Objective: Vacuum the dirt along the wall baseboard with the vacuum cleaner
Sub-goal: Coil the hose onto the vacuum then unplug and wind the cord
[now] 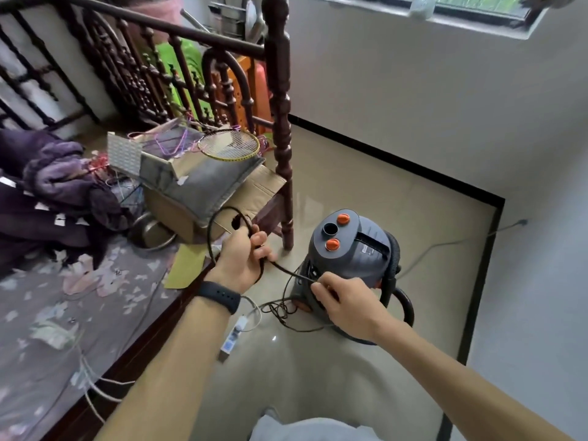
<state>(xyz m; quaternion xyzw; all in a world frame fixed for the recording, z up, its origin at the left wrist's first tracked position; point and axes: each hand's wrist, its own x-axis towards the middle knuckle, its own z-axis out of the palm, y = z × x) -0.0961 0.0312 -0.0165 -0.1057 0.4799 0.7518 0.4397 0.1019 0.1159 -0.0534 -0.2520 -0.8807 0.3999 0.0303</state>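
White walls [413, 90] meet in a corner at the right, edged at the foot by a black baseboard [397, 158]; the floor [397, 205] is glossy beige tile, catching daylight from a window [471, 4] high in the far wall; a bed [281, 122] with dark turned-wood posts and rails fills the left, its floral sheet [63, 313] strewn with a purple blanket [54, 173], a cardboard box [254, 189] and a badminton racket [229, 144].

We note glossy beige floor [397, 198] — grey vacuum cleaner [350, 246] stands on it near corner, black hose [409, 305] looped at its base. Tangle of black cord [280, 308] lies beside it; white power strip [234, 337] by bed edge; thin grey cable [445, 245] runs toward wall. Bed [47, 361] at left — we see purple blankets [54, 176], cardboard box [203, 202], metal bowl [149, 233], yellow paper [187, 265] on floral sheet.
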